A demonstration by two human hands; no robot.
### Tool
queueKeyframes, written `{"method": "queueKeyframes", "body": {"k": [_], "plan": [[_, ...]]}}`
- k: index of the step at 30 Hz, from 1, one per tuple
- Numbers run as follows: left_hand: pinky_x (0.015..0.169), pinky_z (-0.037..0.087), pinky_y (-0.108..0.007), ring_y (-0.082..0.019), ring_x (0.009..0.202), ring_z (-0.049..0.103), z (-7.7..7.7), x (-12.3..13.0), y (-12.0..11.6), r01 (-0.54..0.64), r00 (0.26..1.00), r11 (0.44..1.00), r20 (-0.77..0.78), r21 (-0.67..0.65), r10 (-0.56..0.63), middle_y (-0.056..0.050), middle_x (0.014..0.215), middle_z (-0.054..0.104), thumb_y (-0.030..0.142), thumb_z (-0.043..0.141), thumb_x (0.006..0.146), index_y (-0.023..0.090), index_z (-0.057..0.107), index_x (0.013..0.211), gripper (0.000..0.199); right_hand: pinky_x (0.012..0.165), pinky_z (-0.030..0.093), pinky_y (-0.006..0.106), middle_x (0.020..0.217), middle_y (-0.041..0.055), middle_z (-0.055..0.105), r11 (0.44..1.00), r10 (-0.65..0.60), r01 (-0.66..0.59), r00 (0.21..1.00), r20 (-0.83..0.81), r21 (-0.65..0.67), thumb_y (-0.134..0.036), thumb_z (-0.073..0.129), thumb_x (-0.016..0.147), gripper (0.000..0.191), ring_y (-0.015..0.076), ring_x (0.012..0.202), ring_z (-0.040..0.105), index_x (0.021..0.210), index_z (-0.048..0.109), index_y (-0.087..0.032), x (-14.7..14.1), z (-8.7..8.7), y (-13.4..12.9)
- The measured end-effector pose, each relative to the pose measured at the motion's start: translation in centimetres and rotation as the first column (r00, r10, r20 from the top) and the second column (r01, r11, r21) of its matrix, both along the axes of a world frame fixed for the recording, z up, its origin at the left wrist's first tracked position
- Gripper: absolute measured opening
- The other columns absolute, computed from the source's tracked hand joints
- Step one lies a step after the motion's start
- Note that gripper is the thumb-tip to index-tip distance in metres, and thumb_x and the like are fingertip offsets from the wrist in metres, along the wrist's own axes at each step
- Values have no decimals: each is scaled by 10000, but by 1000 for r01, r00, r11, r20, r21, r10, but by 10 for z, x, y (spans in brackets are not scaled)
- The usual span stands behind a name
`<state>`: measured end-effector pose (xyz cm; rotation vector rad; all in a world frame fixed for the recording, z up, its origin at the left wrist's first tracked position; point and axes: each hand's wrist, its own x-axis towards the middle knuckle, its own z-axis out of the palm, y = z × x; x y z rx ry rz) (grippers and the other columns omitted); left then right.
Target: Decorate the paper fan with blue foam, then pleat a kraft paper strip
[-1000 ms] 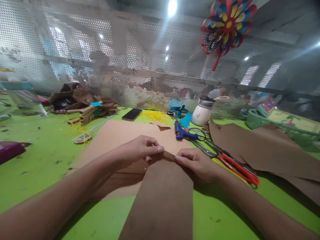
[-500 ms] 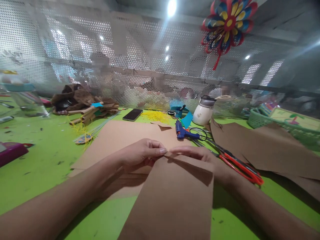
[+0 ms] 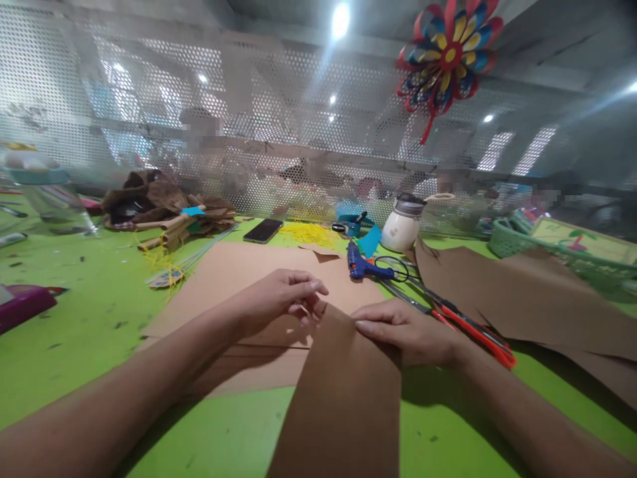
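A long brown paper strip [image 3: 348,392] runs from the middle of the view down to the bottom edge. My right hand [image 3: 403,328] pinches its upper right edge between thumb and fingers. Just off the strip's top left corner is my left hand [image 3: 288,299], its thumb and fingers apart and nothing gripped between them. Under and behind my left hand lie flat sheets of lighter brown paper [image 3: 223,279] on the green table [image 3: 239,431].
Behind the right hand are scissors [image 3: 478,332], a blue glue gun [image 3: 365,265] and a white jar [image 3: 402,226]. Brown paper [image 3: 517,292] and a green basket [image 3: 572,259] lie right. A phone [image 3: 263,230] and rolled paper [image 3: 174,229] sit further back; a purple tool [image 3: 24,305] lies left.
My left hand has let go of the strip's top corner and opened. My right hand has shifted down along the strip's right edge, and the folded-over flap no longer shows.
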<state>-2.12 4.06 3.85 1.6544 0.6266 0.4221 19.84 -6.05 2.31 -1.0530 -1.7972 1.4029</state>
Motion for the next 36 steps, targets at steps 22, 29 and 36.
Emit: {"method": "queueKeyframes", "body": {"k": [22, 29, 36], "plan": [[616, 382, -233, -143, 696, 553, -15, 1, 2, 264, 896, 671, -434, 693, 96, -17, 788, 643, 259, 495, 816, 189, 697, 818, 214, 718, 439, 290, 789, 38, 620, 800, -419, 120, 813, 404, 588, -187, 593, 856, 104, 158, 780, 564, 850, 696, -175, -12, -27, 26], [585, 355, -217, -127, 665, 522, -13, 3, 2, 329, 901, 527, -428, 784, 75, -6, 725, 601, 178, 518, 811, 195, 694, 775, 180, 670, 437, 287, 756, 52, 603, 737, -394, 11, 819, 417, 676, -174, 581, 864, 122, 167, 761, 552, 813, 691, -157, -13, -30, 27], [573, 343, -223, -121, 651, 504, -27, 1, 0, 298, 943, 408, -332, 863, 14, -10, 707, 564, 129, 500, 804, 184, 652, 709, 188, 639, 419, 271, 750, 59, 603, 707, -399, -54, 793, 461, 705, -146, 547, 877, 167, 162, 734, 544, 790, 690, -150, -11, -26, 25]]}}
